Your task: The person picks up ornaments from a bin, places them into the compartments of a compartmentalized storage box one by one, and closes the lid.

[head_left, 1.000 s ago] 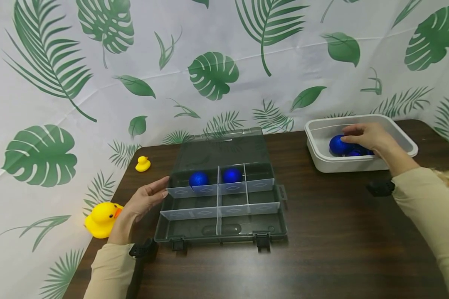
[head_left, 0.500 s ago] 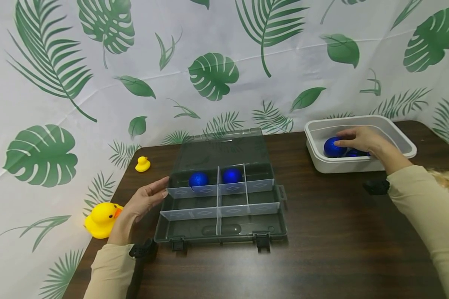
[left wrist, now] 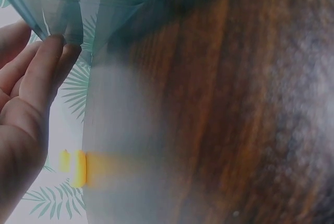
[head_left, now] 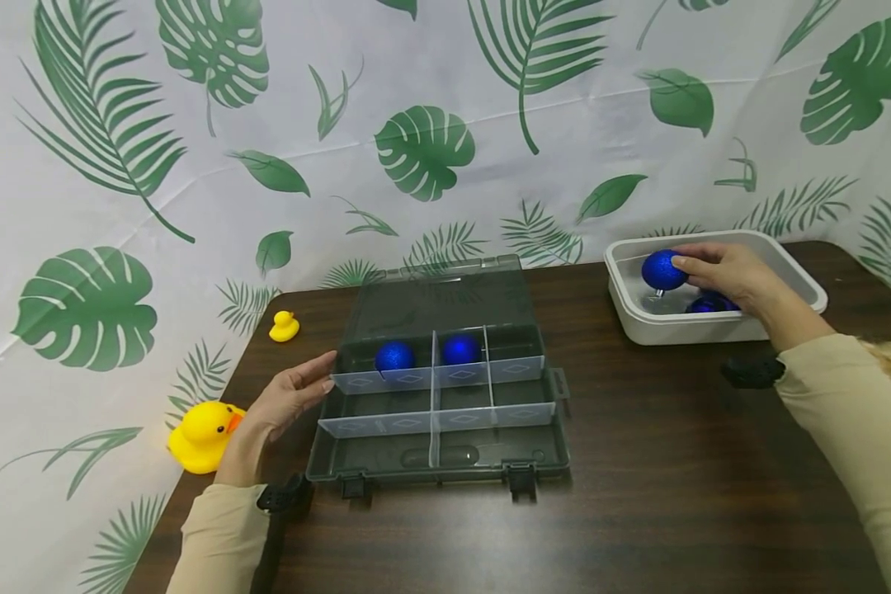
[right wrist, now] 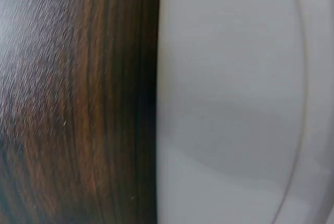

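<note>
Pinched at its upper right side between thumb and drawn-in fingers of the right hand [head_left: 731, 271]: a blue ball [head_left: 661, 270], stem down, over the left part of the white tub [head_left: 701, 332]. Beneath that hand, in the tub, more blue baubles [head_left: 711, 304]. Touching the left side of a smoky divided case [head_left: 379, 450] with nearly straight fingers of the left hand [head_left: 285, 400], gripping nothing. In the case's back row, left and middle compartments, two blue spheres [head_left: 394, 356]. At the table's [head_left: 653, 495] left, a large yellow duck [head_left: 202, 437] and, farther back, a small yellow duck [head_left: 284, 327].

Sm. yellow duck [head_left: 285, 327] & lg. yellow duck [head_left: 199, 437] at L of dk. wood tbl [head_left: 653, 478], w/ leaf-print cloth [head_left: 423, 74] behind.
</note>
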{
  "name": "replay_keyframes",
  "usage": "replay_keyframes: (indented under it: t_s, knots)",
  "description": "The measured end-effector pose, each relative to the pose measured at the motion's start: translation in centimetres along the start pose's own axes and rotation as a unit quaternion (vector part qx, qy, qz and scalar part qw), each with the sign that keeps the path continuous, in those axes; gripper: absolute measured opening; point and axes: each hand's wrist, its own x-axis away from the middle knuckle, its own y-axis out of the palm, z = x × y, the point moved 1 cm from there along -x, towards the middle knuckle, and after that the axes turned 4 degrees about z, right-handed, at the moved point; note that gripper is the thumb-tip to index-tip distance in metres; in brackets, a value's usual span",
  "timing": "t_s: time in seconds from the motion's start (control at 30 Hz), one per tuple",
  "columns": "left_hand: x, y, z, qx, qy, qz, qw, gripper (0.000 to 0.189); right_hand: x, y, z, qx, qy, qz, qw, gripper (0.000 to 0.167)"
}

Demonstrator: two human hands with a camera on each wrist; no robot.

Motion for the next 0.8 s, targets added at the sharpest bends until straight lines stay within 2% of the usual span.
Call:
replay_keyframes:
  t_s: [0.1,0.17,0.23,0.37,0.43,0.5,0.63,0.8]
  knots:
    - [0.0,0.0,-0.1,0.002,-0.001,-0.002,1.0,0.061,0.0,0.3,-0.5,-0.058,0.004,0.007,0.9983,0.085]
    - [0.0,0.0,-0.1,0.004,-0.001,-0.003,1.0,0.061,0.1,0.7,-1.3,-0.079,-0.001,0.011,0.9968,0.082]
    - [-0.1,0.0,-0.1,0.004,-0.001,-0.003,1.0,0.061,0.3,1.1,-2.3,-0.114,-0.015,0.015,0.9933,0.07]
    - [0.0,0.0,0.0,0.003,-0.001,-0.001,1.0,0.061,1.1,2.3,-4.3,-0.23,-0.058,0.013,0.9714,0.027]
    - [0.0,0.0,0.1,0.001,0.0,0.0,1.0,0.061,1.5,3.3,-5.4,-0.271,-0.07,0.004,0.9601,0.019]
    - [0.0,0.0,0.1,0.0,0.0,0.001,1.0,0.061,1.9,4.5,-6.6,-0.271,-0.076,-0.008,0.9594,0.024]
    - [0.1,0.0,0.0,0.001,-0.002,0.0,1.0,0.061,2.4,7.4,-8.6,-0.232,-0.082,-0.044,0.9683,0.045]
    - [0.0,0.0,0.0,0.002,0.0,-0.002,1.0,0.062,2.4,10.9,-9.9,-0.194,-0.096,-0.081,0.9728,0.049]
